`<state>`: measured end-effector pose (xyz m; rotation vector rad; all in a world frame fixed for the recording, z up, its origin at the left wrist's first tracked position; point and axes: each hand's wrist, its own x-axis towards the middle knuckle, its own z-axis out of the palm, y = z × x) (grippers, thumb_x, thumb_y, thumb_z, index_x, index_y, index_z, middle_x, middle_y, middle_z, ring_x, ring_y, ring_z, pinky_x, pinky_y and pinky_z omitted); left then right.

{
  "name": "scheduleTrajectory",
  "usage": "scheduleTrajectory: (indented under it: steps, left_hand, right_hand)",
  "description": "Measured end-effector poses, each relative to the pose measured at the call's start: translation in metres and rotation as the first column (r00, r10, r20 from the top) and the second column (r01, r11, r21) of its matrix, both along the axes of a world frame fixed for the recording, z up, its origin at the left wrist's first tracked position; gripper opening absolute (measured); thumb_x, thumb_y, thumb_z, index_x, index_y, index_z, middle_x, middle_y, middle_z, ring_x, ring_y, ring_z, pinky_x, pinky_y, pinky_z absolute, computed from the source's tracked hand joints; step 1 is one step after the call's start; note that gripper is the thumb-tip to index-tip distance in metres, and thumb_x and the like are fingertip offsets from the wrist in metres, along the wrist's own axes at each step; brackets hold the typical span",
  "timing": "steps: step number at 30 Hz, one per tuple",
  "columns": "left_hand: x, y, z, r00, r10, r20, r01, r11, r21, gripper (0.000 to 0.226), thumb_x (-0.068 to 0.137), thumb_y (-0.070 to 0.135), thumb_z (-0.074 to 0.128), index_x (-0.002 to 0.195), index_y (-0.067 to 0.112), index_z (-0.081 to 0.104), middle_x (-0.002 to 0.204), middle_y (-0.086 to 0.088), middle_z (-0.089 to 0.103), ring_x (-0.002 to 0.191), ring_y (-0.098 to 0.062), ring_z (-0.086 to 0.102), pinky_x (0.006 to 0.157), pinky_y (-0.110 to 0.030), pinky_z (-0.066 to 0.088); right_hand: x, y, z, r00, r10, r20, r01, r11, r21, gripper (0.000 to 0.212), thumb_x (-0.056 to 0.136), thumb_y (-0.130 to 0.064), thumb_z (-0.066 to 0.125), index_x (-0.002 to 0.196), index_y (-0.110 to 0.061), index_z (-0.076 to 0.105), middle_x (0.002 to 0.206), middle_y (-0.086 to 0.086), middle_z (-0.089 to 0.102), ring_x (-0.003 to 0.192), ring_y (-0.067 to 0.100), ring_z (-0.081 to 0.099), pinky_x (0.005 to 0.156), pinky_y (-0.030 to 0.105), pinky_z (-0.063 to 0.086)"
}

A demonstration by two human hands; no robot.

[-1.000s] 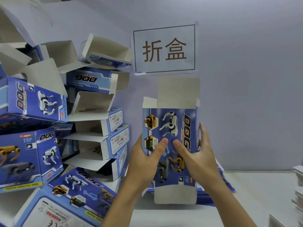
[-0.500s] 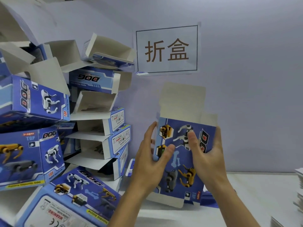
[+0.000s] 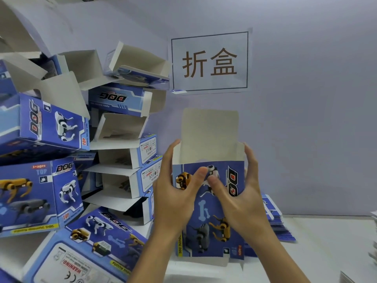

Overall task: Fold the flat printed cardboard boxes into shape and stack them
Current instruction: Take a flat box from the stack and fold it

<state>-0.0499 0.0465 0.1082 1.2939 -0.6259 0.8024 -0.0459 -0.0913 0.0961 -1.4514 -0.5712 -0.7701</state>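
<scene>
The box point(image 3: 208, 201) hides both hands' fingers behind its sides; the right edge cuts off a paper stack point(image 3: 373, 254).

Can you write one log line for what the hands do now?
step: opening box | left hand: grips box | right hand: grips box | top flap: up

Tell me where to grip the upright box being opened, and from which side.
Grip the box by its two narrow side walls, left hand from the left, right hand from the right. It stands upright, its top flap raised, so squeezing the sides should square it.
</scene>
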Motion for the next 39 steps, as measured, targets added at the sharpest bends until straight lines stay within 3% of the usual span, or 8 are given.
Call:
scheduleTrajectory:
  steps: [12,15,18,21,26,29,34,39]
  left_hand:
    - [0.002,0.006,0.001,0.991,0.105,-0.088,-0.1,0.994,0.05,0.041,0.076,0.062,0.07,0.107,0.036,0.061,0.116,0.021,0.063,0.11,-0.028,0.067,0.086,-0.053,0.057]
    - [0.003,0.005,0.003,0.986,0.103,-0.129,-0.094,0.993,0.076,0.046,0.077,0.071,0.059,0.107,0.036,0.059,0.109,0.021,0.064,0.107,-0.011,0.065,0.089,-0.034,0.056]
    - [0.0,0.002,0.007,0.981,0.063,-0.186,-0.054,0.997,0.052,0.055,0.073,0.073,0.045,0.104,0.029,0.058,0.079,0.022,0.061,0.075,0.004,0.059,0.067,-0.009,0.048]
    - [-0.002,-0.001,0.008,0.972,0.07,-0.225,-0.071,0.998,0.004,0.056,0.077,0.071,0.043,0.101,0.022,0.055,0.074,0.005,0.058,0.071,-0.005,0.055,0.062,-0.017,0.05]
    - [-0.004,-0.003,0.006,0.965,0.047,-0.258,-0.07,0.994,-0.082,0.029,0.095,0.052,0.048,0.092,0.023,0.054,0.096,-0.033,0.055,0.082,-0.045,0.06,0.079,-0.065,0.049]
    - [0.0,-0.002,0.004,0.959,0.1,-0.264,-0.134,0.984,-0.116,0.023,0.105,0.021,0.043,0.086,0.021,0.057,0.094,-0.033,0.056,0.085,-0.052,0.057,0.072,-0.064,0.049]
    - [0.0,0.0,0.005,0.961,0.171,-0.219,-0.188,0.98,-0.06,0.023,0.101,0.01,0.04,0.085,0.015,0.055,0.074,-0.025,0.049,0.062,-0.022,0.047,0.056,-0.034,0.04]
    - [-0.004,-0.004,0.007,0.962,0.118,-0.245,-0.123,0.992,-0.002,0.019,0.102,0.021,0.045,0.086,0.013,0.051,0.081,-0.026,0.051,0.065,-0.033,0.046,0.06,-0.047,0.042]
  right_hand:
    - [0.004,0.004,-0.003,0.994,0.104,0.019,-0.104,0.995,0.003,0.077,0.082,-0.039,0.071,0.144,-0.055,0.029,0.124,-0.005,0.066,0.099,0.017,0.073,0.066,0.031,0.062]
    - [0.006,0.002,-0.003,0.996,0.089,0.018,-0.089,0.996,-0.012,0.07,0.082,-0.041,0.07,0.141,-0.053,0.034,0.116,-0.009,0.07,0.095,0.014,0.074,0.065,0.027,0.061]
    - [0.006,-0.001,-0.003,0.997,0.077,0.01,-0.077,0.996,-0.034,0.058,0.082,-0.042,0.069,0.133,-0.053,0.042,0.109,-0.012,0.072,0.09,0.011,0.074,0.063,0.024,0.06]
    - [0.003,-0.003,-0.002,0.995,0.097,0.006,-0.096,0.992,-0.075,0.048,0.085,-0.04,0.068,0.127,-0.05,0.047,0.102,-0.011,0.074,0.087,0.015,0.075,0.061,0.026,0.061]
    - [0.001,-0.003,-0.001,0.99,0.135,-0.037,-0.138,0.986,-0.094,0.042,0.083,-0.037,0.07,0.118,-0.046,0.048,0.099,-0.008,0.073,0.085,0.021,0.075,0.058,0.028,0.06]
    - [0.0,-0.006,0.0,0.98,0.173,-0.1,-0.185,0.975,-0.125,0.042,0.088,-0.048,0.068,0.123,-0.046,0.045,0.101,-0.005,0.073,0.086,0.023,0.075,0.064,0.033,0.062]
    - [-0.003,-0.01,0.011,0.959,0.194,-0.205,-0.208,0.977,-0.048,0.049,0.08,-0.075,0.039,0.114,-0.042,0.053,0.095,0.015,0.068,0.085,0.04,0.068,0.077,0.055,0.06]
    - [0.001,-0.007,0.015,0.951,0.135,-0.279,-0.122,0.991,0.063,0.013,0.097,-0.045,0.049,0.092,-0.034,0.053,0.061,0.004,0.057,0.057,0.022,0.057,0.051,0.037,0.049]
